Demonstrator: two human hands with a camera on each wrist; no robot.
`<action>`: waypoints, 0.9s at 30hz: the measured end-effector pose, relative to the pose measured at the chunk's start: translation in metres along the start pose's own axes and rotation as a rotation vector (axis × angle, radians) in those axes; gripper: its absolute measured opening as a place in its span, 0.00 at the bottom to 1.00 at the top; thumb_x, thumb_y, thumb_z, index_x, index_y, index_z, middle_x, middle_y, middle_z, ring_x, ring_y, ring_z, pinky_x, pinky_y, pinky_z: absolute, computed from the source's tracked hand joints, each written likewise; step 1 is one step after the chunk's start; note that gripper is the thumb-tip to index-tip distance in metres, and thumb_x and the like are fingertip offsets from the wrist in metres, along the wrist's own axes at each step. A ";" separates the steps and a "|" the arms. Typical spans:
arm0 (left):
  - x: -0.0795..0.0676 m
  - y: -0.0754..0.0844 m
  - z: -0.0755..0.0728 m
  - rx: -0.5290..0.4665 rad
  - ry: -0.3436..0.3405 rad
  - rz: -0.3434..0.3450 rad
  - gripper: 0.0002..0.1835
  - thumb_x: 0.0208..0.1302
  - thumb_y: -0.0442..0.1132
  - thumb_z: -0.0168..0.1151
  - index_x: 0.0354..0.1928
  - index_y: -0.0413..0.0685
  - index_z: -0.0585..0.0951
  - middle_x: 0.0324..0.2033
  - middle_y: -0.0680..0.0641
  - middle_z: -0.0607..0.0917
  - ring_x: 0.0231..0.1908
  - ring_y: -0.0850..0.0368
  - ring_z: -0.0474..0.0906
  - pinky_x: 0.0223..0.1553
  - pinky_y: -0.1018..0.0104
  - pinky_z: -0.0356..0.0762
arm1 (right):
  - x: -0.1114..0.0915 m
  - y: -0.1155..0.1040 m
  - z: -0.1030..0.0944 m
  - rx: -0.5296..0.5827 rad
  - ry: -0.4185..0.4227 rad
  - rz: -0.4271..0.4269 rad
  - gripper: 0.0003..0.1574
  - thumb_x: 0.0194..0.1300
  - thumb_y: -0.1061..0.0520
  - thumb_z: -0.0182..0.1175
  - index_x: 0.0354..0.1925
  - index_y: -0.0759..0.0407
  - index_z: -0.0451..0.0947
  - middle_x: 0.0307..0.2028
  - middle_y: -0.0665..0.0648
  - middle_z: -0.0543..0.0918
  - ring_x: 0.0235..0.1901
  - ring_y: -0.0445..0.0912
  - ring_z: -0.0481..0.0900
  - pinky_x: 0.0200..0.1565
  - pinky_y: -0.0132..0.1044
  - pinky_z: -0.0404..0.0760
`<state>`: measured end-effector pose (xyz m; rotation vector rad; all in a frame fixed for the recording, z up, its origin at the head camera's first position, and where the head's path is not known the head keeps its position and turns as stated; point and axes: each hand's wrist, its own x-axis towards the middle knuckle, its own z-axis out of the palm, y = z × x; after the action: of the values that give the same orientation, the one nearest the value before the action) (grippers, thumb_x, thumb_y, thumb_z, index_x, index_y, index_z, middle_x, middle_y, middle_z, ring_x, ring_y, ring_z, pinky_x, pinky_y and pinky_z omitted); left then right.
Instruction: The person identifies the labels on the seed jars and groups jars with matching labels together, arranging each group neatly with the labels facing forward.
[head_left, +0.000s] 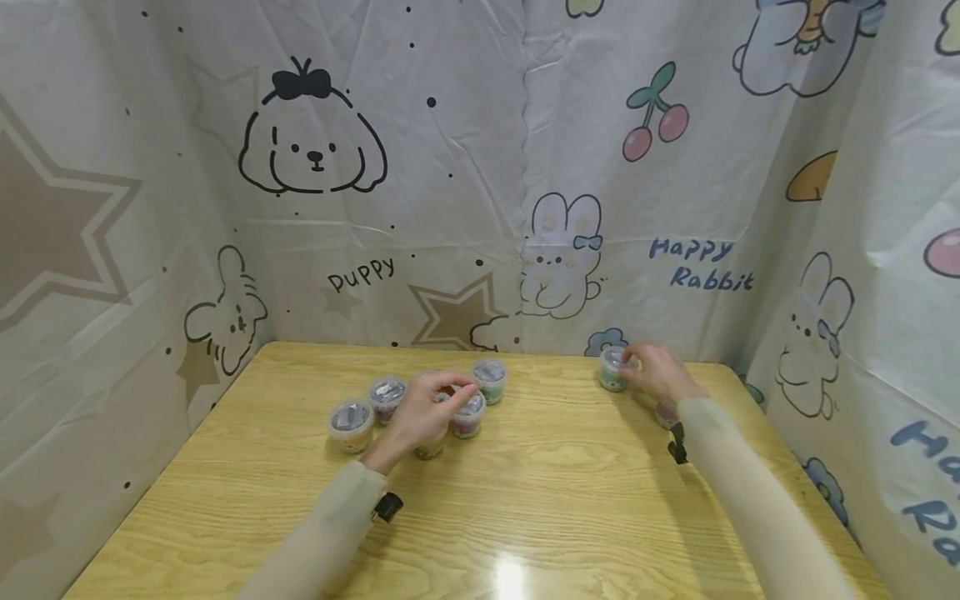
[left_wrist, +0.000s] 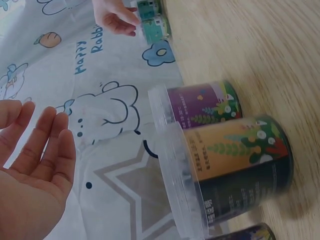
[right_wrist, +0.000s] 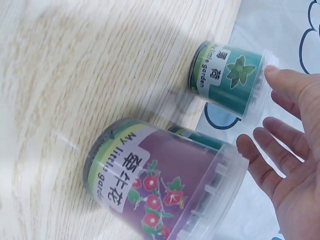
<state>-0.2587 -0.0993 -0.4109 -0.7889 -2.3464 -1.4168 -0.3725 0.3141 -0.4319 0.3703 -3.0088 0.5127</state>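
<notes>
Behind the wooden tabletop (head_left: 562,500) hangs a cartoon-printed curtain (head_left: 465,108). Near the far edge, toward the right corner, a mint tub (head_left: 612,381) could tip if the right hand (head_left: 663,377), thumb at its lid, drags sideways. It looks teal, leaf-printed, upright. That hand's fingers spread loosely; the left hand (head_left: 422,414), empty, curves above clustered tubs (head_left: 351,427) left of centre.

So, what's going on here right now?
A person is handling small lidded tubs on a wooden table. Their right hand is at the lid of a green tub near the back edge, though I can't tell whether it grips it. A purple tub and another green one, partly hidden, stand close by. The left hand holds nothing and hovers over the group of tubs on the left.
</notes>
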 end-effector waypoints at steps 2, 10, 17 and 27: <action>0.000 0.000 -0.001 -0.009 -0.005 0.002 0.07 0.69 0.41 0.62 0.42 0.50 0.87 0.40 0.51 0.89 0.34 0.58 0.81 0.34 0.67 0.79 | 0.001 0.000 0.001 -0.025 0.006 -0.019 0.16 0.64 0.51 0.65 0.45 0.59 0.80 0.53 0.68 0.80 0.47 0.59 0.79 0.48 0.56 0.77; -0.001 -0.001 -0.002 -0.004 -0.016 -0.011 0.07 0.69 0.40 0.62 0.42 0.51 0.87 0.39 0.51 0.88 0.33 0.55 0.81 0.32 0.67 0.79 | 0.002 -0.003 0.000 -0.073 0.001 -0.026 0.10 0.65 0.52 0.64 0.41 0.57 0.82 0.50 0.66 0.82 0.43 0.57 0.80 0.44 0.54 0.77; -0.003 -0.002 -0.003 0.002 -0.015 -0.040 0.09 0.69 0.41 0.62 0.43 0.47 0.87 0.40 0.51 0.89 0.35 0.56 0.82 0.34 0.69 0.79 | -0.001 -0.006 0.001 -0.068 -0.007 -0.004 0.10 0.65 0.52 0.64 0.40 0.57 0.82 0.48 0.65 0.83 0.37 0.52 0.78 0.37 0.47 0.75; -0.005 -0.008 -0.012 0.037 0.003 -0.056 0.08 0.69 0.44 0.62 0.42 0.52 0.87 0.40 0.54 0.89 0.40 0.60 0.82 0.42 0.59 0.82 | -0.001 -0.014 0.005 -0.108 0.079 -0.031 0.11 0.66 0.54 0.62 0.44 0.57 0.82 0.45 0.62 0.85 0.38 0.53 0.81 0.40 0.50 0.79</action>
<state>-0.2598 -0.1142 -0.4132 -0.7152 -2.4034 -1.3909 -0.3686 0.2995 -0.4323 0.3792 -2.9337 0.3523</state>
